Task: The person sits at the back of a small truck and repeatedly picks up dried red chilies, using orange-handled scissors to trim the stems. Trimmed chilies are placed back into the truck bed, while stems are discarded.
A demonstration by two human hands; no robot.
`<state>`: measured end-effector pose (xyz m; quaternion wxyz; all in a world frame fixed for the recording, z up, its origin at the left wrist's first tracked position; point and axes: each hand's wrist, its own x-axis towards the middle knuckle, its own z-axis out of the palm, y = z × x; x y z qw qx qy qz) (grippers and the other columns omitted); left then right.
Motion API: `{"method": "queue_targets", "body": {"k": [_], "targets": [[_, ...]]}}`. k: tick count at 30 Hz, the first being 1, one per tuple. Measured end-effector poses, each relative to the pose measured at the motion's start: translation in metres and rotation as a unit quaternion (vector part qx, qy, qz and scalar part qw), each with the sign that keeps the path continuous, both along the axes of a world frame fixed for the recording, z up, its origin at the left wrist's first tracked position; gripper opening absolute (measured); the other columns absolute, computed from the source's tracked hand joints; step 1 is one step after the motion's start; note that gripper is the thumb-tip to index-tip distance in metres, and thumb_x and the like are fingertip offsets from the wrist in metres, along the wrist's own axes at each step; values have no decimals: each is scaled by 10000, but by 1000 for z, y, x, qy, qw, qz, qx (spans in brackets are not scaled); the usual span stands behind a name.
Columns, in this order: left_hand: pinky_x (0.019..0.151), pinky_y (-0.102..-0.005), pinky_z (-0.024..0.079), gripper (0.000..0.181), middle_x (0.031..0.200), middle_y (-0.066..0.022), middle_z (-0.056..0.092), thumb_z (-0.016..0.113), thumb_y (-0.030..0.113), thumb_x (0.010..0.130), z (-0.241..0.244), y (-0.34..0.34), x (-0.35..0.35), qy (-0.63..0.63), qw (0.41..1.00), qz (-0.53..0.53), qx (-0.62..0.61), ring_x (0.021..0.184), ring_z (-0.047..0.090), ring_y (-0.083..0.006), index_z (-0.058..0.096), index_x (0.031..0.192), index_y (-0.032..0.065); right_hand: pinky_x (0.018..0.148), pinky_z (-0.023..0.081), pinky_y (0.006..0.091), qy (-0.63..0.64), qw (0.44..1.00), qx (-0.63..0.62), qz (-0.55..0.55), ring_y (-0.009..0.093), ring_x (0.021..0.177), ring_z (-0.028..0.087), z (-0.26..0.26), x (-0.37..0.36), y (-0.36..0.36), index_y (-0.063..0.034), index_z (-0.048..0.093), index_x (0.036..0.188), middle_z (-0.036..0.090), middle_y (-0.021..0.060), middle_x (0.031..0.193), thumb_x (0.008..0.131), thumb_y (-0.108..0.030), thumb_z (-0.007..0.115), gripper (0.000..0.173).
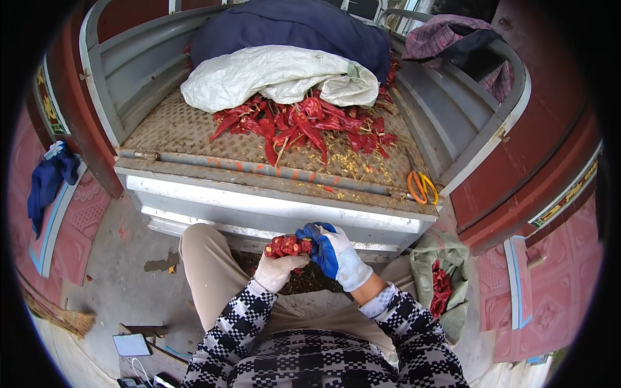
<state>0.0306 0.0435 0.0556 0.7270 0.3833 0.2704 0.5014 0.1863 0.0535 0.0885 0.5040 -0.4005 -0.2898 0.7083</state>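
My left hand (pixel 281 269), in a pale knit glove, is closed around a bunch of dried red chili peppers (pixel 287 246), their cut-looking stem ends facing up. My right hand (pixel 331 250), in a white glove with blue coating, has its fingers bent at the right end of that bunch; whether it grips a pepper is hidden. More dried red chili peppers (pixel 305 123) lie on the metal cargo bed (pixel 160 121), partly beneath a white woven sack (pixel 252 72). Scissors with orange and yellow handles (pixel 423 188) rest at the bed's right front corner, among scattered yellow seeds.
A green woven sack (pixel 458 262) holding red peppers stands at my right. Dark blue cloth (pixel 291 29) covers the rear of the bed. A broom (pixel 73 320), a low wooden stool (pixel 162 361) with a phone (pixel 131 345), and a blue garment (pixel 51 179) are at left.
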Motion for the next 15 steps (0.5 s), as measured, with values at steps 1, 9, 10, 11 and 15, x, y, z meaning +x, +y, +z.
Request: {"method": "queue_targets", "body": {"k": [1, 9, 10, 11, 15], "targets": [[652, -284, 475, 190, 801, -53, 632, 630, -125, 710, 0, -1, 0, 22, 1000, 9, 1, 721, 605, -152, 601, 857, -7, 720, 554, 293, 17, 1000, -9, -12, 189, 849, 661, 1, -3, -1, 4, 588, 1078, 665, 94, 970, 982, -152, 536, 191], [726, -259, 508, 291, 885, -53, 668, 683, -84, 709, 10, -6, 4, 124, 985, 71, 92, 801, 634, -134, 619, 985, -16, 686, 542, 272, 120, 989, -75, -43, 166, 787, 648, -5, 1, -3, 3, 625, 1011, 676, 79, 897, 977, -153, 535, 184], [730, -257, 510, 301, 887, -51, 668, 683, -86, 708, 7, -6, 5, 77, 994, 64, 51, 803, 634, -133, 618, 994, -16, 678, 534, 263, 87, 993, -64, -38, 155, 777, 640, 1, 1, -3, 6, 631, 1004, 673, 72, 886, 972, -160, 548, 189], [734, -256, 511, 311, 888, -49, 667, 683, -88, 707, 3, -5, 5, 29, 998, 56, 9, 806, 634, -133, 617, 1002, -16, 652, 521, 251, -9, 998, -44, -48, 136, 759, 628, 9, 2, -2, 11, 637, 1002, 664, 59, 858, 964, -173, 567, 200], [780, -250, 511, 286, 957, -33, 695, 747, -28, 713, -18, 6, -7, 31, 997, 55, 41, 868, 645, -107, 647, 979, 8, 616, 488, 238, -262, 953, 148, -28, 102, 704, 596, 24, 24, 7, 7, 645, 1053, 666, 53, 857, 929, -149, 582, 208]]}}
